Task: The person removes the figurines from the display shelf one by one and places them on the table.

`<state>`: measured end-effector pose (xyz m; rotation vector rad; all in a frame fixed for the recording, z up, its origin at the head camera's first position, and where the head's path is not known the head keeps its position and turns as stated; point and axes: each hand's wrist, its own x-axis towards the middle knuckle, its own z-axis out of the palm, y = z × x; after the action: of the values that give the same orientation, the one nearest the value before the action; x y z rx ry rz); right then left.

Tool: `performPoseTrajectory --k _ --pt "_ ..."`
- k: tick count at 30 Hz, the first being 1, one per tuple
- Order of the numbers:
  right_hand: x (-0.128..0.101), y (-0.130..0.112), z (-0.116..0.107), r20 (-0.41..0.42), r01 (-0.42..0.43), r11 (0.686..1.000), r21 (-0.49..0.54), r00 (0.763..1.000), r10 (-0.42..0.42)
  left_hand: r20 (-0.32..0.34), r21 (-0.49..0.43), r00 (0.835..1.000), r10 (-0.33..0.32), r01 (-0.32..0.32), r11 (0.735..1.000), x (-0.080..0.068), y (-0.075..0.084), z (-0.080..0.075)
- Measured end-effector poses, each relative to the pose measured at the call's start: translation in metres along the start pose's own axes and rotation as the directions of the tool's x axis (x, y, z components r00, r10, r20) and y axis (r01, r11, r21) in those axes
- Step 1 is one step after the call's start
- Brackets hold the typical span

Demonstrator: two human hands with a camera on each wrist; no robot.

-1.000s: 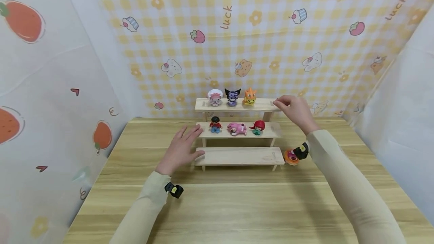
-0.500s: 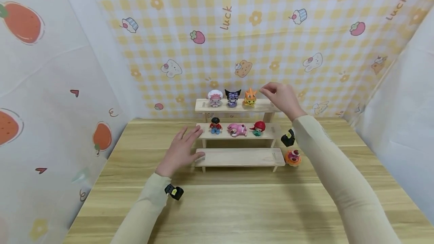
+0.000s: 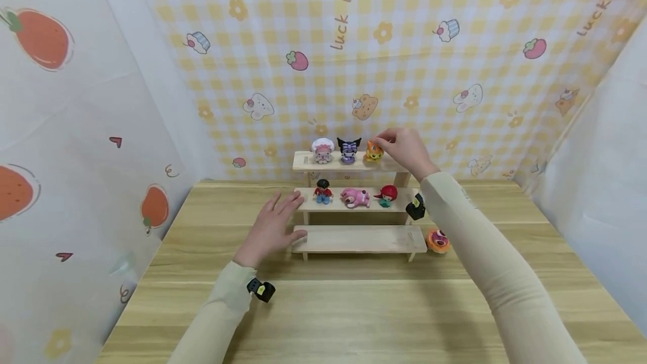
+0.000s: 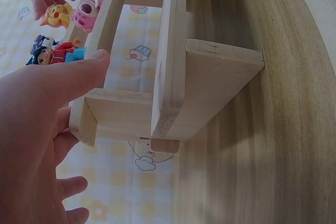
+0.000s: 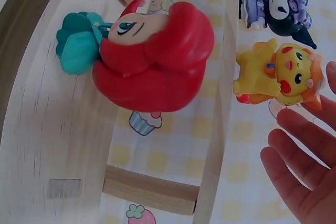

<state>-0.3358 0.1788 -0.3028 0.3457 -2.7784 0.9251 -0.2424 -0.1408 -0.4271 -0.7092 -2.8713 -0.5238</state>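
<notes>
A three-tier wooden shelf (image 3: 359, 239) stands at the back of the table. Its top tier holds a pink-white figure (image 3: 322, 151), a black-purple figure (image 3: 348, 150) and an orange figure (image 3: 374, 151). My right hand (image 3: 390, 142) hovers at the orange figure (image 5: 275, 74) with loosely spread fingers (image 5: 299, 145) that do not grip it. On the middle tier are a red-shirted figure (image 3: 322, 191), a lying pink bear (image 3: 355, 197) and a red-haired mermaid (image 3: 386, 194). My left hand (image 3: 285, 215) rests flat against the shelf's left end (image 4: 210, 87), holding nothing.
The bottom tier carries nothing. A round orange-pink toy (image 3: 437, 240) lies on the table just right of the shelf. Patterned cloth walls close in the table's back and both sides. The wooden table (image 3: 354, 308) stretches toward me in front of the shelf.
My right hand has moved left along the top tier, from its right end to the orange figure. The left hand stays on the shelf's left end.
</notes>
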Motion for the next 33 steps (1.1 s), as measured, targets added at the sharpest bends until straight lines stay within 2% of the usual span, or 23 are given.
performPoseTrajectory --k 5,12,16,25,33 --pt "0.002 0.0 0.003 -0.002 -0.01 1.0 0.014 1.0 0.01 -0.01 0.012 1.0 0.001 -0.001 1.0 0.0 0.0 0.001" --pt "0.002 -0.003 0.002 -0.004 -0.054 0.997 0.054 0.998 0.055 0.012 -0.004 1.0 -0.026 0.026 1.0 0.001 0.001 0.002" --pt "0.0 -0.003 0.0 -0.019 -0.061 0.997 0.057 0.998 0.062 0.006 0.004 1.0 -0.016 0.016 1.0 0.0 0.001 0.002" --pt "-0.009 0.008 -0.013 -0.067 -0.077 0.994 0.071 0.994 0.082 -0.012 0.02 1.0 0.001 0.0 1.0 0.001 0.0 -0.002" --pt "-0.028 0.022 -0.028 -0.119 -0.103 0.992 0.072 0.987 0.111 0.009 0.028 1.0 0.0 0.0 1.0 0.001 -0.001 0.001"
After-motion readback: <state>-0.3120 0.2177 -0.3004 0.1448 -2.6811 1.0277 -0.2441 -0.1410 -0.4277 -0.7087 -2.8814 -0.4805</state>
